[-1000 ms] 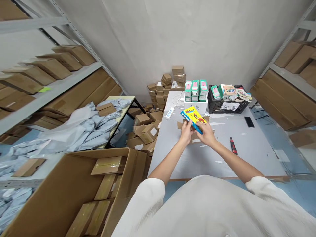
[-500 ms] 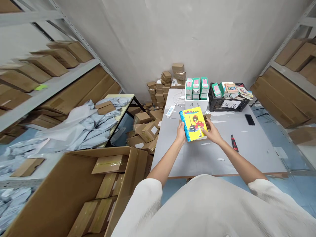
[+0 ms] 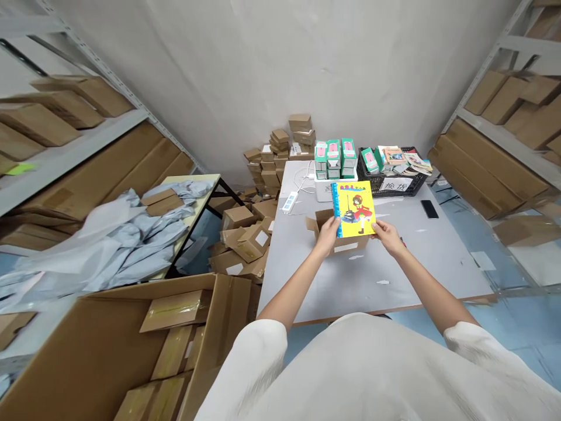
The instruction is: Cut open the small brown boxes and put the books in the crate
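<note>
A yellow picture book (image 3: 356, 210) with a blue spine strip and a cartoon figure in red is held up between both hands. My left hand (image 3: 328, 235) grips its left lower edge, and my right hand (image 3: 387, 236) pinches the lower right corner. Just beneath the book stands an open cardboard box (image 3: 346, 245) with a white label on its near side; the book covers much of its opening, so its inside is mostly hidden. The box rests on the grey table (image 3: 307, 298). Partly behind my right hand is the red tip of a cutter (image 3: 402, 241).
At the table's back are a white bin (image 3: 323, 190) of green boxes, a black crate (image 3: 414, 186) of booklets and a power strip (image 3: 290, 202). A phone (image 3: 429, 209) lies on the right. A large carton (image 3: 232, 310) of parcels stands left, near piled parcels (image 3: 249, 242).
The book has been raised and turned more upright, revealing the open cardboard box below it. My right hand has shifted to its lower right corner. The camera view has swung slightly right.
</note>
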A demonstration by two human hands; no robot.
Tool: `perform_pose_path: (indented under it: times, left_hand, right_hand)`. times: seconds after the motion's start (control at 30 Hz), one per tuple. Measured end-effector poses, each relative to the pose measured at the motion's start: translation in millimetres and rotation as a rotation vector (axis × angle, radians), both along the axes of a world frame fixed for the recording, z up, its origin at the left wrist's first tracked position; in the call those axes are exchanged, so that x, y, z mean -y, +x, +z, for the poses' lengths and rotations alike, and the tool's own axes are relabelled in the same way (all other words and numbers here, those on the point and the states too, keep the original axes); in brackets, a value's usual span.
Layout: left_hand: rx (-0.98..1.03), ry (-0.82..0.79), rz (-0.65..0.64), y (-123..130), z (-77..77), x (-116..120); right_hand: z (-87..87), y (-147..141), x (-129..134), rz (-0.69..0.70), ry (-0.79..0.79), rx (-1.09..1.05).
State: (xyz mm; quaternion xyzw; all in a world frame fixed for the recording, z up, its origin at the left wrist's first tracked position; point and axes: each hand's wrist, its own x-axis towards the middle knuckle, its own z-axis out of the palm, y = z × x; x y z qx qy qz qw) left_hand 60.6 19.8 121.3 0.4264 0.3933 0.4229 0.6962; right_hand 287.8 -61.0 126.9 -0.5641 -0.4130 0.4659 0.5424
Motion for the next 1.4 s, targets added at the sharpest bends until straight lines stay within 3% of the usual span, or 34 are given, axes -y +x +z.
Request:
perform_pose_path:
  times: [0.1, 0.2, 0.43, 0.7, 0.9, 1.13, 1.4]
  left_hand:
    - [-0.080, 0.069, -0.119, 21, -4.2, 7]
    - [-0.128, 0.130, -0.140, 47, -6.6, 7]
    - [-0.165, 0.134, -0.192, 134, -10.6, -4]
    - [-0.166, 0.062, -0.134, 244, -23.1, -18]
    - [-0.141, -0.001, -0.086, 307, -29.3, -31]
    - [-0.130, -0.050, -0.136, 371, -20.5, -76]
    - [-0.116, -0.118, -0.069, 445, -3.8, -153]
  right_hand:
    - [-1.6, 29, 0, -0.059, -0.006, -0.011]
    - [-5.3, 60, -1, -0.076, -0.007, -0.026]
    - [-16.4, 153, -11, -0.067, -0.033, -0.038]
    - [-26.9, 266, -39, -0.033, -0.078, -0.055]
    - [-33.5, 326, -52, -0.005, -0.083, -0.091]
    - [-41.2, 380, -76, -0.023, -0.080, -0.126]
    - [-45.4, 428, -161, -0.175, -0.047, -0.210]
